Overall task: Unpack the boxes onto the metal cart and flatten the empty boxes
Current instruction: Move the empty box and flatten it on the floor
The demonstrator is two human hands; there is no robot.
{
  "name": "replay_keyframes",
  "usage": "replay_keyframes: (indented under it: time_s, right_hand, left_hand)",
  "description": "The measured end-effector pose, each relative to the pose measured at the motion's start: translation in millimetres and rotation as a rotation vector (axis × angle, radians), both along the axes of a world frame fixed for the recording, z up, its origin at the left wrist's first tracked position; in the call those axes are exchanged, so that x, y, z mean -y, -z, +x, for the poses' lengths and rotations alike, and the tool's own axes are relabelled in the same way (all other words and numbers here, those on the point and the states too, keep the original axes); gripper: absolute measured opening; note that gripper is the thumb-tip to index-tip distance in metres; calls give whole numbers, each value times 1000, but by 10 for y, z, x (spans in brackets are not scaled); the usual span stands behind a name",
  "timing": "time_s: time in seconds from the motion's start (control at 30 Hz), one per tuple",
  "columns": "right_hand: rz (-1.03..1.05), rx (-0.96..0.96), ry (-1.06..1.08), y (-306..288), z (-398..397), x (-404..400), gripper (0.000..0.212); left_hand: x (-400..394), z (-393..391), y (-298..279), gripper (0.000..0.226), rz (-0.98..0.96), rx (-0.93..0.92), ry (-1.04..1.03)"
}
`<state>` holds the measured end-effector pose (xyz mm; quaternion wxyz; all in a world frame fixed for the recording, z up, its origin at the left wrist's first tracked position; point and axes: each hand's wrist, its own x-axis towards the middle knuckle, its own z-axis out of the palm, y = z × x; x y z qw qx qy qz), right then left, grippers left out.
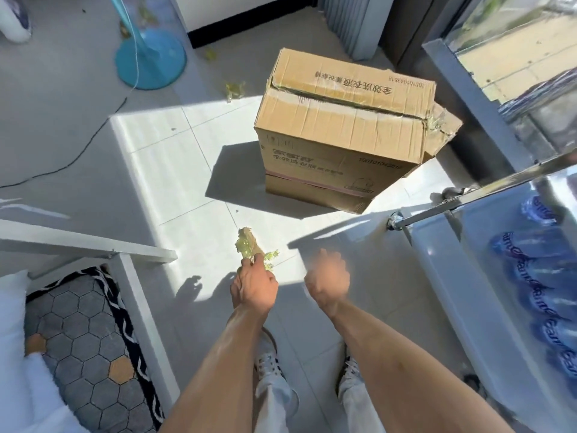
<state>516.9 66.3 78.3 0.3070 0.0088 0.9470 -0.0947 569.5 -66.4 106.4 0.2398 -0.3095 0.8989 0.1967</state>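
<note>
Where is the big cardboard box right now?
The cardboard box sits on the tiled floor in the upper middle of the head view, ahead of both hands, just left of the metal cart and right of the blue fan base.

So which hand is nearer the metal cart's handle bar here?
Right. The right hand hangs just below and left of the handle bar, empty and blurred. The left hand is farther left, pinching a wad of tape.
</note>
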Motion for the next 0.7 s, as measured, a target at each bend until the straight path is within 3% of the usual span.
replay_keyframes:
  time_s: [0.17,0.47,0.57,0.7]
  right_hand:
    - [-23,-17,101,-36,-261,-46,36]
    - [-111,-97,245,-171,-1024,-67,33]
    - [-153,-208,313,-189,-1445,-144,26]
    - [-220,-288,387,-225,-2145,-289,35]
  left_hand:
    - [-15,-351,-5,25,8,-22,82]
    - [-52,-1293,-60,30,-35,-39,258]
    - [-107,-1784,-68,30,-72,-101,292]
    - [-311,-2650,-131,32,-70,-167,321]
